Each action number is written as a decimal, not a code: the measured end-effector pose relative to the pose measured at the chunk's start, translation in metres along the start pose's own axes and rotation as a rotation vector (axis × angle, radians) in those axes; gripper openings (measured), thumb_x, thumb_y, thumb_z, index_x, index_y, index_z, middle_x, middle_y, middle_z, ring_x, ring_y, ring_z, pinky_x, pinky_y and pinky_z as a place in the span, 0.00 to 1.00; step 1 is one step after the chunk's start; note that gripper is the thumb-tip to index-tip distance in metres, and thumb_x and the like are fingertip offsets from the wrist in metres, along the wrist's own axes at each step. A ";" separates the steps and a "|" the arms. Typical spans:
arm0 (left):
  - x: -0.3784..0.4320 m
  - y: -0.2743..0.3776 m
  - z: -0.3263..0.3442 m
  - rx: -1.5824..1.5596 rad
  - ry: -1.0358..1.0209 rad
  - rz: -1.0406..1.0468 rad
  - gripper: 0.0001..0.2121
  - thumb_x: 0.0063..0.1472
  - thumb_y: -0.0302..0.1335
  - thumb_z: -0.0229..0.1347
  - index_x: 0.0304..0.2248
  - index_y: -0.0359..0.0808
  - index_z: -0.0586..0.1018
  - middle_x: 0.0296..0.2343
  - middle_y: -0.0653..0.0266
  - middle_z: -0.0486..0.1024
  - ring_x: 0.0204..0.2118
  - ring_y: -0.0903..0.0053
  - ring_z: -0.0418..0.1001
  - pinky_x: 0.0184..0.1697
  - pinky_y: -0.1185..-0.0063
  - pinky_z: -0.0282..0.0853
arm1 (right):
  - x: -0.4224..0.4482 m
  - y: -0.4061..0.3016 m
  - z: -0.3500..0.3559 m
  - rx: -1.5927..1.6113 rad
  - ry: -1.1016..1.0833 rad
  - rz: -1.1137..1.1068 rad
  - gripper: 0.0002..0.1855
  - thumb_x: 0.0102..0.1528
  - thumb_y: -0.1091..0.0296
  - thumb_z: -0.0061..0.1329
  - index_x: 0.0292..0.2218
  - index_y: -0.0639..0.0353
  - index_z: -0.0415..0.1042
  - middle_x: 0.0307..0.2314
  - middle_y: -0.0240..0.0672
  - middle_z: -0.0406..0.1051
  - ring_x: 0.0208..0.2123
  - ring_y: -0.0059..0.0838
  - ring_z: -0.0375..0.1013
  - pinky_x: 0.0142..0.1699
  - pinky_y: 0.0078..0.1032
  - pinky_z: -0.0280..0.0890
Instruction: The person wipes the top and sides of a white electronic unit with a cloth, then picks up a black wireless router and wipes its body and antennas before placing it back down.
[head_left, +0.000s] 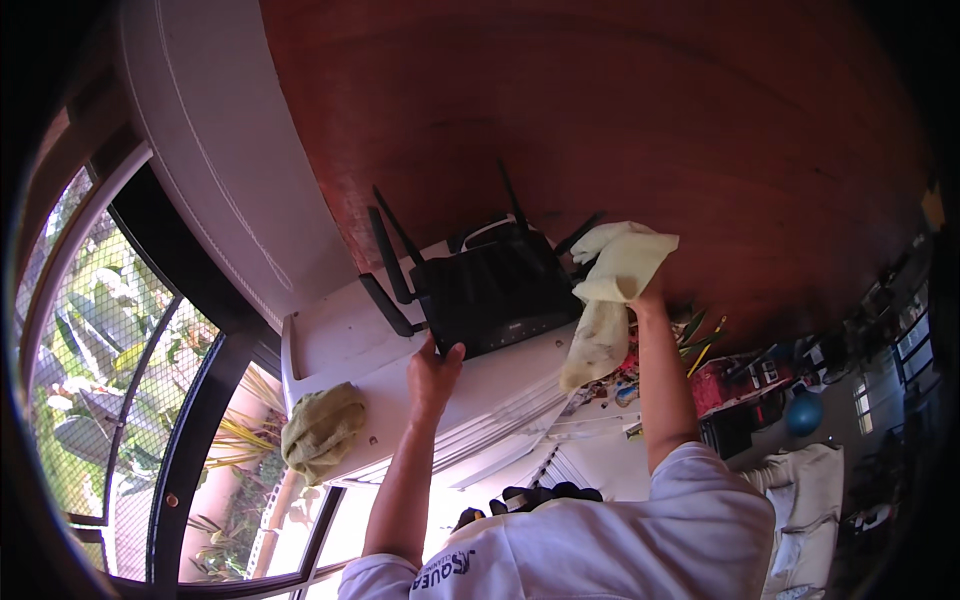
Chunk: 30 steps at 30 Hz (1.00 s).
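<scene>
A black wireless router (499, 296) with several raised antennas rests on a white ledge-like unit (495, 386) against a red-brown wall. My left hand (437, 369) grips the router's near left corner, thumb on its edge. On the right, a pale yellow cloth (626, 270) drapes over my right hand (646, 298), which holds it beside the router's right end; most of the fingers are hidden under the cloth. A second, crumpled yellow-green cloth (322, 431) lies on the unit's left end, left of my left forearm.
At the left stands a window with dark frames (202, 420) and mesh, plants outside. A beaded blind cord (225, 199) hangs above the ledge. To the right are a leafy plant (697, 337), a blue ball (805, 414) and a white sofa (814, 495).
</scene>
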<state>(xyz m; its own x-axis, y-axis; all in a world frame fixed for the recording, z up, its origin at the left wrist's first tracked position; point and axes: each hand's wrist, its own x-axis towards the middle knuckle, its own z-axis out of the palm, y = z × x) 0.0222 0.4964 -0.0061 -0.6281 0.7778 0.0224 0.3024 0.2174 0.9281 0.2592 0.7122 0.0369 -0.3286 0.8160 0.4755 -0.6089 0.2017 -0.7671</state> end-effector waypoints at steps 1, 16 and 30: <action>0.003 -0.009 0.002 0.028 0.040 0.057 0.15 0.50 0.32 0.52 0.37 0.33 0.71 0.12 0.70 0.66 0.14 0.87 0.62 0.18 0.85 0.56 | -0.007 0.010 -0.001 -0.098 0.071 -0.200 0.19 0.48 0.66 0.47 0.41 0.58 0.58 0.33 0.35 0.64 0.36 0.23 0.66 0.39 0.24 0.64; 0.002 -0.006 -0.001 0.039 0.026 0.007 0.18 0.46 0.35 0.53 0.38 0.38 0.71 0.16 0.55 0.72 0.22 0.64 0.72 0.26 0.73 0.63 | 0.011 -0.034 -0.017 -0.127 -0.042 -0.087 0.21 0.46 0.62 0.48 0.40 0.61 0.61 0.34 0.37 0.65 0.37 0.26 0.66 0.41 0.25 0.62; 0.003 -0.011 0.001 0.043 0.031 -0.005 0.19 0.46 0.37 0.53 0.39 0.39 0.71 0.16 0.54 0.71 0.22 0.63 0.72 0.26 0.73 0.63 | 0.101 -0.079 0.003 -1.217 -0.311 0.133 0.25 0.42 0.60 0.52 0.39 0.65 0.65 0.33 0.39 0.68 0.36 0.26 0.67 0.39 0.22 0.61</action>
<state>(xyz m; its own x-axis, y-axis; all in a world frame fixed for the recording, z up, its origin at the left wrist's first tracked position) 0.0176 0.4971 -0.0165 -0.6511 0.7584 0.0296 0.3289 0.2468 0.9116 0.2718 0.7769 0.1465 -0.5922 0.7401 0.3186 0.4445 0.6298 -0.6370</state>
